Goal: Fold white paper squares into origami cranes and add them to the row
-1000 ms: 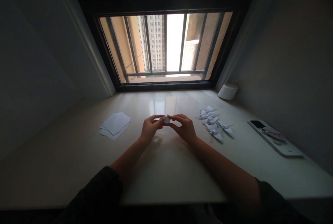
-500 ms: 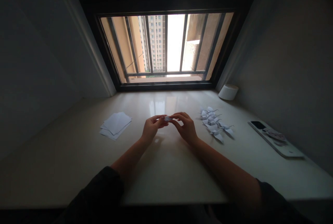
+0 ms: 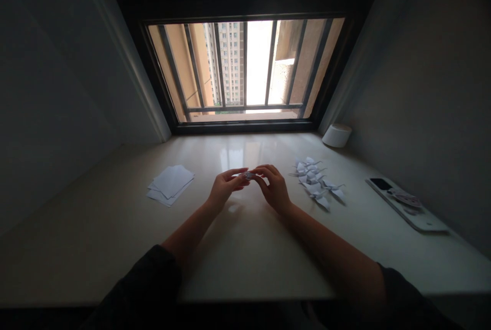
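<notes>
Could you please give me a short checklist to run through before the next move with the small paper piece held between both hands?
1. Grip: left hand and right hand both pinch the paper piece: ok.
2. Creases on the piece are sharp: cannot tell, it is too small and dim.
3. Blank sheets stacked to the left, apart from the hands: ok.
4. Folded paper figures to the right, not touching the right hand: ok.
5. Light on the work: not ok, it is backlit by the window.
</notes>
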Demonstrator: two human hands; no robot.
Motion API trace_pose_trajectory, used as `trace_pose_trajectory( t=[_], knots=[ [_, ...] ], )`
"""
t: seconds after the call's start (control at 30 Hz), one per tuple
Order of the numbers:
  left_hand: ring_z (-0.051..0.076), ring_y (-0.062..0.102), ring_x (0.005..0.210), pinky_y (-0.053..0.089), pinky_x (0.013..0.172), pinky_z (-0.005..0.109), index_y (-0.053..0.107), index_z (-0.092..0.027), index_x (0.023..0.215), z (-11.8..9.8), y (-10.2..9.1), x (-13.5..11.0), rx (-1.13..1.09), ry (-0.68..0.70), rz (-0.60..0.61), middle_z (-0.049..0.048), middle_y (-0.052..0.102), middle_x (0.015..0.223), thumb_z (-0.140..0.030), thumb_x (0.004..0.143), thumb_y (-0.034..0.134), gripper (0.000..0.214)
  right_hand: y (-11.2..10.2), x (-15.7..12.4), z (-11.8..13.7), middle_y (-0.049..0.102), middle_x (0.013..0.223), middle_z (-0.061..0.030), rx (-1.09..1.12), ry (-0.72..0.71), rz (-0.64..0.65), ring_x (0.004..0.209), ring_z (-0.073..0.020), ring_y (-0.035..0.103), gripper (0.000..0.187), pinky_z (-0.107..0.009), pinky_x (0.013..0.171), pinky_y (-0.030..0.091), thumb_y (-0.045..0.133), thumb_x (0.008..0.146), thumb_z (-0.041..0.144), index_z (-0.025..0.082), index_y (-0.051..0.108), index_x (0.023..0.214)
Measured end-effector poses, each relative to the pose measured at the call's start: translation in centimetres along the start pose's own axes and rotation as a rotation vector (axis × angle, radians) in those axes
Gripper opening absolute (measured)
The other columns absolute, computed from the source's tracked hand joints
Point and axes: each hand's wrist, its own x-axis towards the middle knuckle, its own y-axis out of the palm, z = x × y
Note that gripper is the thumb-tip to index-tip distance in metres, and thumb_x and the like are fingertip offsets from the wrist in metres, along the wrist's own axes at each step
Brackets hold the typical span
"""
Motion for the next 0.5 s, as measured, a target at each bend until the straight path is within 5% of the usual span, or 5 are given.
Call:
trace_pose_trajectory(
  t=[0.5],
  knots=[
    [0.026,0.063,0.097,0.045,0.087,0.039,0.066,-0.019,0.107,-0.56,-0.75,0.17,-0.064,-0.151,0.058,0.01,0.07,0.096,-0.037,0.064,0.074,0.047,-0.4,0.15,-0.17,0.067,0.09,-0.0038,0.017,-0.09,-0.021,0.087,-0.0198,0.06,0.014,-0.037,0.079,0.05,0.063,0.081,0.029,0.027,0.068,0.094]
  ],
)
